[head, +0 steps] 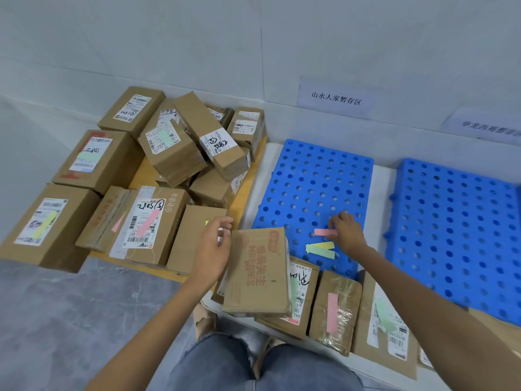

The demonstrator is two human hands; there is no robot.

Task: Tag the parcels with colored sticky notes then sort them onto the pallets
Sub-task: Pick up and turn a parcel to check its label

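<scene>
Up on the pale wall (169, 46), a white paper sign (335, 98) shows a line of black Chinese characters. To its right hangs a second sign (485, 128), blurred and cut by the frame edge. Down low, there's mottled grey floor (56, 320). At the bottom edge are faded blue jeans (225, 362) with frayed knees, and a beige shoe (204, 320) pokes out just ahead of them.
</scene>
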